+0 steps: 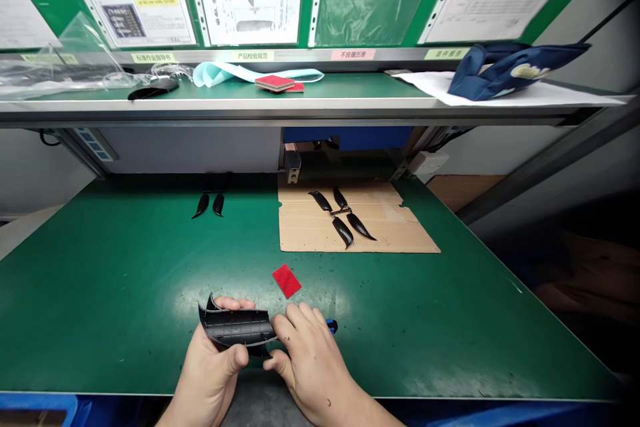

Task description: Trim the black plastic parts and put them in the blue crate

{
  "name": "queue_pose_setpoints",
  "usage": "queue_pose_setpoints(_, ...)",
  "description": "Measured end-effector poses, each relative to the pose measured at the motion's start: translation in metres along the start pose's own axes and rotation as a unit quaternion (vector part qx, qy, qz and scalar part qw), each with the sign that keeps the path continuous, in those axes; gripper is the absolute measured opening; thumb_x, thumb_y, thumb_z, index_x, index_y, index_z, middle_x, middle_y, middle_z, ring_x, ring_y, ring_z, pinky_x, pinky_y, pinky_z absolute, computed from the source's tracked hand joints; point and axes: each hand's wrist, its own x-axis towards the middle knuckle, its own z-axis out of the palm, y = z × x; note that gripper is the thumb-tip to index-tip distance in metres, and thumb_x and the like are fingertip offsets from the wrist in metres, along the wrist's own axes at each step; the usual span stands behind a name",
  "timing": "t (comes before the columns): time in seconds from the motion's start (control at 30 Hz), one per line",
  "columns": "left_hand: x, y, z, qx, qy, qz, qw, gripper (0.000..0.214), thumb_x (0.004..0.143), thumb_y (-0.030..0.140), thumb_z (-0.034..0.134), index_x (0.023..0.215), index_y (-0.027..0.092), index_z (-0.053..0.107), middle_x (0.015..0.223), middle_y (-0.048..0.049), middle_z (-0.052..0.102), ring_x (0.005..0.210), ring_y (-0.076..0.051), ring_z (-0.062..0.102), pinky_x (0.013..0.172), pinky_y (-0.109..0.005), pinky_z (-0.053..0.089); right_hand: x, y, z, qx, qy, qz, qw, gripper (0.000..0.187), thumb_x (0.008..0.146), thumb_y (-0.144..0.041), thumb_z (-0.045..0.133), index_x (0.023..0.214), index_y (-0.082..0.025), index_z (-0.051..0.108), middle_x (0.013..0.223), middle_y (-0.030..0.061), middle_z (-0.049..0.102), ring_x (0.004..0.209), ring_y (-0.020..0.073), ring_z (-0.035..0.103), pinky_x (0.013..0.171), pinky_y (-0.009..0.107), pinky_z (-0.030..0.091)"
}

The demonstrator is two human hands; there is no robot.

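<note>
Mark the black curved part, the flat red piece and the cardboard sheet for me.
black curved part (pixel 235 328): head view, middle of its ribbed outer face.
flat red piece (pixel 287 280): head view, its centre.
cardboard sheet (pixel 405 233): head view, bare right area.

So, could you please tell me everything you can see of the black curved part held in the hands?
The black curved part is a thin, matte shell, plastic by its look, arched, with a faint grid of ribs on the face toward the camera and a pointed left tip. It is held crosswise over the near edge of the green table. The left hand grips it from below; the right hand pinches and hides its right end.
</note>
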Motion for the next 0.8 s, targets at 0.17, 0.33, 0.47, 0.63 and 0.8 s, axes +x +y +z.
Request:
queue_pose_setpoints(0.17,-0.0018,-0.0004,0.0000,0.007,0.006,0.003,1.000,0.053,0.052,0.028,0.089,0.098,0.024,0.063,0.099,-0.0043,0.064,0.099,-0.024,0.061,0.085,-0.031,0.051,-0.0020,0.0042,0.0047,0.043,-0.033,-0.037,0.998,0.062,0.092,-0.066,0.013,0.073,-0.021,0.051,0.069,0.0016,0.057,0.065,0.0174,0.048,0.063,0.030,0.031)
queue_pose_setpoints(0.33,-0.0028,0.0005,0.0009,0.004,0.004,0.005,1.000,0.052,0.056,0.029,0.087,0.100,0.026,0.062,0.101,-0.0029,0.065,0.097,-0.021,0.061,0.085,-0.028,0.050,-0.0038,0.0055,0.0054,0.139,-0.078,-0.027,0.987,0.056,0.094,-0.064,0.024,0.065,-0.021,0.045,0.060,-0.0022,0.052,0.056,0.0133,0.048,0.056,0.026,0.030)
queue_pose_setpoints(0.47,-0.0031,0.0005,0.0043,-0.022,0.033,-0.002,0.999,0.053,0.057,0.030,0.087,0.103,0.025,0.062,0.104,-0.0043,0.065,0.099,-0.022,0.061,0.084,-0.029,0.050,-0.0040,0.0023,0.0034,0.200,-0.026,0.025,0.979,0.052,0.090,-0.068,0.033,0.073,-0.021,0.049,0.068,-0.0011,0.058,0.064,0.0147,0.052,0.060,0.025,0.034)
queue_pose_setpoints(0.63,-0.0015,0.0011,0.0026,-0.043,0.045,-0.017,0.998,0.047,0.064,0.032,0.082,0.105,0.025,0.062,0.108,-0.0039,0.065,0.103,-0.020,0.058,0.089,-0.030,0.045,-0.0039,-0.0003,0.0040,0.208,-0.015,0.089,0.974,0.038,0.084,-0.054,0.059,0.070,-0.021,0.048,0.066,-0.0024,0.055,0.064,0.0143,0.051,0.059,0.024,0.035)
queue_pose_setpoints(0.8,-0.0009,0.0052,-0.0048,-0.043,0.071,-0.003,0.997,0.039,0.074,0.032,0.075,0.110,0.028,0.060,0.112,-0.0013,0.064,0.109,-0.019,0.054,0.095,-0.032,0.039,-0.0058,-0.0004,0.0038,0.197,0.040,0.035,0.979,0.015,0.086,-0.036,0.060,0.089,-0.021,0.057,0.072,-0.0007,0.061,0.064,0.0150,0.054,0.062,0.027,0.040)
